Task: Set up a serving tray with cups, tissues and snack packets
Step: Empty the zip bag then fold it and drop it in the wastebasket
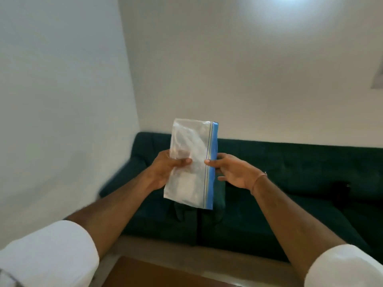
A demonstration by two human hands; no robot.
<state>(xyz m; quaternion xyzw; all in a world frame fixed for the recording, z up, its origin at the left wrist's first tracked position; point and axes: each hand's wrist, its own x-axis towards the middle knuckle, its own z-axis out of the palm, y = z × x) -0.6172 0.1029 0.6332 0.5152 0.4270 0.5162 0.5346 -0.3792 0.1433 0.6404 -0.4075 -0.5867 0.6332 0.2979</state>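
Note:
A clear plastic zip bag [191,146] with a blue seal strip along its right edge is held upright in front of me, at chest height above the sofa. My left hand [165,168] grips its left side, thumb across the front. My right hand [232,172] pinches the blue strip between thumb and fingers. The bag's contents look pale and are too blurred to tell. No tray, cups or tissues are in view.
A dark green sofa [290,172] runs along the white wall ahead. A dark object [342,189] lies on its right seat. The corner of a brown wooden table [157,274] shows at the bottom, close to me.

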